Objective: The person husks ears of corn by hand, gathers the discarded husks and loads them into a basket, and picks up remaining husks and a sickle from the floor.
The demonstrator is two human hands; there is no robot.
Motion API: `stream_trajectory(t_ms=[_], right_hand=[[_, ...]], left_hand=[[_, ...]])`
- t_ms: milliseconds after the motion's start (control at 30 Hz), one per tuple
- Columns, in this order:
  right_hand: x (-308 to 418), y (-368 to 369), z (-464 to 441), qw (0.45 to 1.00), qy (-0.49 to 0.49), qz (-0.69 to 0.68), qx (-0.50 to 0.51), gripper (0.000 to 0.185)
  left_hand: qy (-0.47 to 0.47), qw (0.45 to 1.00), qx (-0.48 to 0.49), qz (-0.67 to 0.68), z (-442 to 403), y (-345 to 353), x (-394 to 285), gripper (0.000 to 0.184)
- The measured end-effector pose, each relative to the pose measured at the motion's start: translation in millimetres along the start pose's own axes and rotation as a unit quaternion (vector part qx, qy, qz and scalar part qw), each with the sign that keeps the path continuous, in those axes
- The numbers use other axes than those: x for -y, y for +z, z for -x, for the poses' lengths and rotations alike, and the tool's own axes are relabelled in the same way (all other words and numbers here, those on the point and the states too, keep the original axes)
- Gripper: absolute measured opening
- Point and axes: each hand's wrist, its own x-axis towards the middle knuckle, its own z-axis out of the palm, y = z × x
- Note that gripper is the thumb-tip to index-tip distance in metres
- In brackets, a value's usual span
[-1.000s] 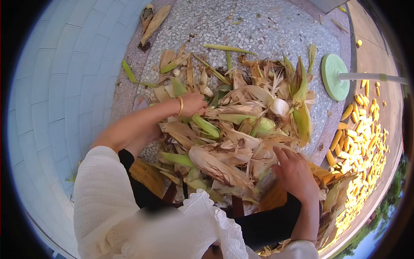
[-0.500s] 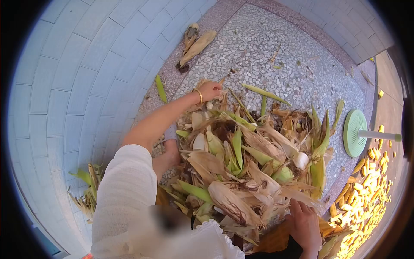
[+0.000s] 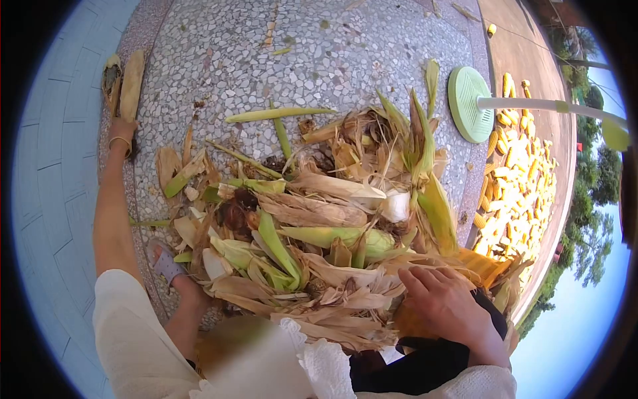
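Nearest, on the right, the right hand (image 3: 446,306) is resting palm down at the near right edge of the husk pile (image 3: 319,207), its fingers spreading loosely and bending a little, grasping nothing that shows. A dark trouser leg (image 3: 425,369) is lying just below it, and an orange surface (image 3: 488,267) is showing beside the husks. Near left, a foot in a pale slipper (image 3: 166,265) is standing beside the pile.

The pile is filling the middle, dry tan leaves tangling with green ones; a white rounded piece (image 3: 397,206) is sitting toward its right side, and a dark reddish clump (image 3: 236,218) is lying toward its left.

Farther left, the left hand (image 3: 123,130), wearing a gold bangle (image 3: 120,141), is touching the near end of a dry husk (image 3: 132,85) beside the blue tiled wall (image 3: 58,159). Its fingers are bending there, but I cannot tell how firmly they are closing. This hand has just moved from the pile's far left edge, so it is now reaching husks lying apart, while the right hand is staying by the pile.

Beyond, long green strips (image 3: 279,114) are lying on the speckled floor (image 3: 219,53). To the far right, a green disc (image 3: 470,104) is standing out, and yellow cobs (image 3: 522,199) are spreading outside in sunlight.
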Motion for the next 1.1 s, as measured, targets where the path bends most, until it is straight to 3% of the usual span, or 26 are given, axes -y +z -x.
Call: stream_trajectory(t_ms=[67, 133, 233, 333, 367, 400, 467, 533, 600, 633, 700, 767, 833, 867, 900, 933, 967, 1000, 1067, 1100], right_hand=[[-2.2, 1.4, 3.8, 0.998, -0.042, 0.043, -0.026, 0.046], [-1.2, 2.0, 11.1, 0.998, -0.044, 0.034, -0.032, 0.046], [2.2, 14.9, 32.0, 0.996, -0.064, 0.034, -0.050, 0.046], [4.9, 26.2, 56.0, 0.993, -0.073, 0.043, -0.087, 0.048], [6.8, 28.4, 63.5, 0.991, -0.086, 0.053, -0.089, 0.048], [8.7, 31.3, 70.6, 0.989, -0.102, 0.062, -0.091, 0.048], [11.1, 42.7, 81.7, 0.986, -0.106, 0.063, -0.111, 0.047], [17.8, 47.1, 90.3, 0.982, -0.120, 0.061, -0.130, 0.046], [28.0, 45.4, 98.5, 0.994, -0.100, 0.038, -0.025, 0.051], [32.0, 50.8, 99.7, 0.993, -0.102, 0.040, -0.037, 0.051], [38.6, 69.6, 92.2, 0.979, -0.136, -0.023, -0.149, 0.059], [48.8, 82.7, 79.2, 0.930, -0.194, -0.009, -0.313, 0.067], [58.7, 83.5, 72.4, 0.897, -0.219, 0.013, -0.384, 0.069], [62.7, 83.1, 71.1, 0.862, -0.240, 0.033, -0.445, 0.072], [66.2, 78.4, 72.5, 0.860, -0.240, 0.034, -0.450, 0.072], [67.8, 72.7, 72.3, 0.886, -0.257, -0.019, -0.384, 0.072], [68.1, 68.4, 72.8, 0.906, -0.274, -0.072, -0.316, 0.072], [65.5, 63.2, 75.0, 0.904, -0.276, -0.070, -0.320, 0.072], [59.8, 55.1, 78.3, 0.904, -0.217, -0.247, -0.272, 0.068], [59.1, 52.7, 79.5, 0.904, -0.217, -0.248, -0.274, 0.068]], left_hand=[[-0.033, 0.995, 0.077, 0.055, 13.6, -5.8, -30.4, 0.046], [0.010, 0.998, 0.048, 0.038, 8.3, 15.6, -29.8, 0.044], [-0.044, 0.977, 0.139, 0.156, 46.2, -2.4, -54.4, 0.035], [-0.094, 0.918, 0.212, 0.322, 66.6, 7.0, -34.4, 0.023], [-0.121, 0.884, 0.227, 0.390, 89.2, -8.6, -43.7, 0.020], [-0.176, 0.815, 0.253, 0.491, 133.6, -50.4, -69.7, 0.018], [-0.154, 0.793, 0.295, 0.511, 160.5, -75.7, -69.3, 0.019], [-0.115, 0.808, 0.354, 0.456, 191.4, -110.8, -71.9, 0.022], [-0.098, 0.806, 0.327, 0.484, 255.0, -141.3, -80.4, 0.021], [-0.066, 0.790, 0.381, 0.476, 290.2, -164.4, -91.8, 0.024], [-0.029, 0.766, 0.457, 0.452, 373.7, -226.0, -131.4, 0.028], [-0.019, 0.764, 0.474, 0.438, 442.8, -276.5, -163.6, 0.030], [-0.033, 0.690, 0.522, 0.501, 483.8, -300.8, -179.7, 0.032], [-0.028, 0.692, 0.520, 0.500, 501.4, -310.1, -187.6, 0.032], [-0.016, 0.672, 0.534, 0.513, 516.3, -317.5, -194.6, 0.032], [-0.005, 0.650, 0.549, 0.526, 524.7, -322.3, -197.1, 0.031], [0.006, 0.593, 0.576, 0.562, 524.1, -321.8, -192.8, 0.034], [0.010, 0.595, 0.574, 0.563, 523.4, -313.5, -185.1, 0.034], [0.007, 0.430, 0.552, 0.715, 518.3, -295.9, -170.3, 0.037], [0.015, 0.491, 0.539, 0.684, 515.7, -301.7, -179.5, 0.039]])
